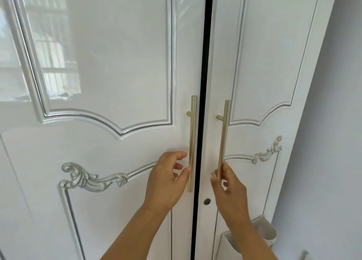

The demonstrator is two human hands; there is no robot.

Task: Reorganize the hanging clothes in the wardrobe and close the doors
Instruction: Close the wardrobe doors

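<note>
Two glossy white wardrobe doors [109, 83] stand nearly shut, a dark gap [204, 83] between them. Left of it, the left hand [166, 181] curls loosely open beside its brass bar handle [192, 142]; right of it, the right hand [228, 187] closes around its handle [224, 138]. Rigid, smooth panels, probably light-swinging; grip the bars.

Two doors [109, 83], two handles [192, 142], two hands [166, 181]

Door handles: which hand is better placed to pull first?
Right. The right hand already curls around the right handle; the left hand is open beside the left handle, apparently ungripped.
</note>
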